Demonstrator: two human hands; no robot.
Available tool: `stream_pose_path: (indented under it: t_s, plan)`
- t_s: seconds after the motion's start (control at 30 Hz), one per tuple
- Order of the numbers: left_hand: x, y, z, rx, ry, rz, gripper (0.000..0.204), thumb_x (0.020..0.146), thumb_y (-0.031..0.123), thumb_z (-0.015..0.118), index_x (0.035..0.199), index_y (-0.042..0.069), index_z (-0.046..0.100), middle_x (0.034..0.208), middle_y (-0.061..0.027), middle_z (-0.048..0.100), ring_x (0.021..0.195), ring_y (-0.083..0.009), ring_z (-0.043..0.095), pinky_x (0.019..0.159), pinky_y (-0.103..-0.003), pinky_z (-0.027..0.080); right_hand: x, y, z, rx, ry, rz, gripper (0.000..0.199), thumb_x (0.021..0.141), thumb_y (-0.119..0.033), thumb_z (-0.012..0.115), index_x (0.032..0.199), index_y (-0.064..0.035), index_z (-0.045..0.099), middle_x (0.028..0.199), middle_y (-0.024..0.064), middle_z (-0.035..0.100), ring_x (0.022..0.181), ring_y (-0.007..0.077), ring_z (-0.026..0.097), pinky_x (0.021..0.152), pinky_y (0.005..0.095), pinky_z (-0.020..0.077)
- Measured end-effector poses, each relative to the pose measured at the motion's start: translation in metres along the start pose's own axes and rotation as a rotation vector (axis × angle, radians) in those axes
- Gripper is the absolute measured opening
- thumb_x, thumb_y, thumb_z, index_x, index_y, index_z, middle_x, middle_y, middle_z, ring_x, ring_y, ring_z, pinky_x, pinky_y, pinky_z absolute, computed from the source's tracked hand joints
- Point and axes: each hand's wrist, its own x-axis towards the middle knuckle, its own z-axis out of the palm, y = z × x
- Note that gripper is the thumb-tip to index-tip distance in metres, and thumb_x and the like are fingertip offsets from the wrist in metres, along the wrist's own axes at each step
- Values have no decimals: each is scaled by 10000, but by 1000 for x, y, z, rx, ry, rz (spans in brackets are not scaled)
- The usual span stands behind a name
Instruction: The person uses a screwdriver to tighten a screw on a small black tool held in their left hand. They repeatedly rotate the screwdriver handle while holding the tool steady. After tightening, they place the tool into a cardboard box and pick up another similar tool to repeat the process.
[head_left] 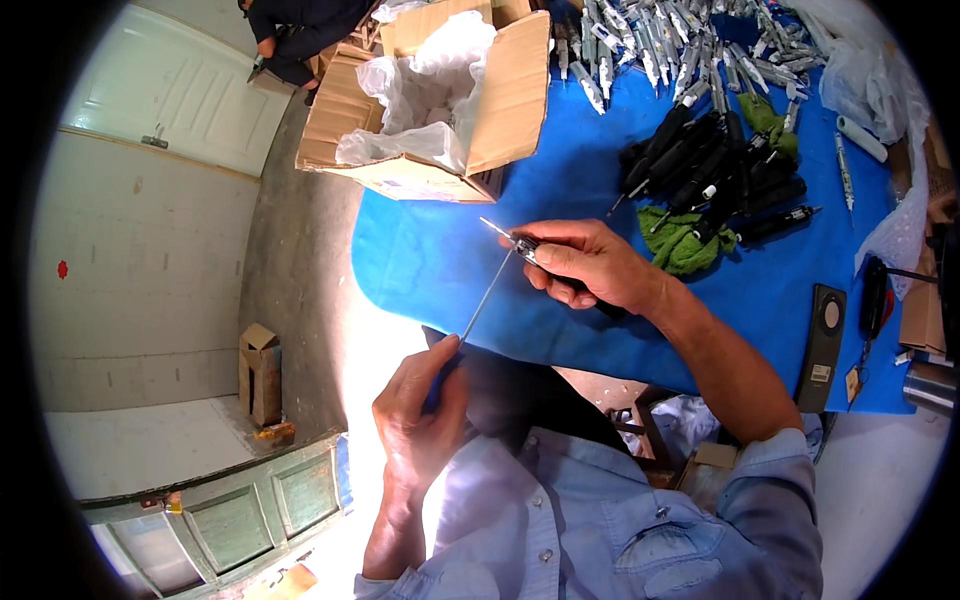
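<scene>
My left hand is wrapped round the blue handle of a screwdriver, whose thin shaft slants up and right. Its tip meets the near end of a small black tool with a thin metal rod. That black tool is gripped between the thumb and fingers of my right hand, above the front of the blue table. Its rod points up and left, while my palm hides the rear part. Beyond my right hand, several similar black tools lie piled with a green cloth.
An open cardboard box with white plastic bags stands at the far left of the blue table. Many slim grey tools are heaped at the back. At right lie a dark flat device and clear plastic wrap. Another person is at the far left.
</scene>
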Motion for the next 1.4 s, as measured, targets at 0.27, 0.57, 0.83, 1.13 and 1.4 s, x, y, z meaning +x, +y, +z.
stream_pose_path:
  t_s: [0.27,0.57,0.83,1.13,1.4]
  plan:
    - [3,6,-1,28,-36,-29,331,886,-72,701,1207,4,725,990,-123,753,860,-142,702,770,-270,548,1,-1,2,-13,9,1,379,1078,-182,525,1411,-8,575,860,33,599,596,56,478,463,221,349]
    - [3,-3,4,21,14,33,359,859,-88,699,1193,39,735,951,-125,743,762,-164,699,668,-276,534,2,2,0,-2,-8,-5,382,1079,-165,527,1421,2,565,870,38,609,591,56,474,466,225,355]
    - [2,0,4,9,1,-3,352,865,-90,697,1195,30,731,957,-126,744,768,-164,699,671,-277,533,2,2,1,-13,2,-4,398,1074,-170,536,1430,6,560,868,36,619,584,57,475,469,227,362]
    - [3,-2,7,16,9,29,347,864,-88,698,1189,30,729,953,-132,742,795,-184,710,702,-288,542,2,3,1,-18,8,-12,392,1071,-170,538,1421,6,566,866,33,620,587,57,477,469,225,367]
    - [2,-5,8,-1,16,4,338,864,-83,700,1181,29,731,936,-126,739,771,-174,700,687,-279,533,1,1,2,-20,17,1,385,1068,-175,545,1409,1,574,865,29,617,588,56,475,468,223,364]
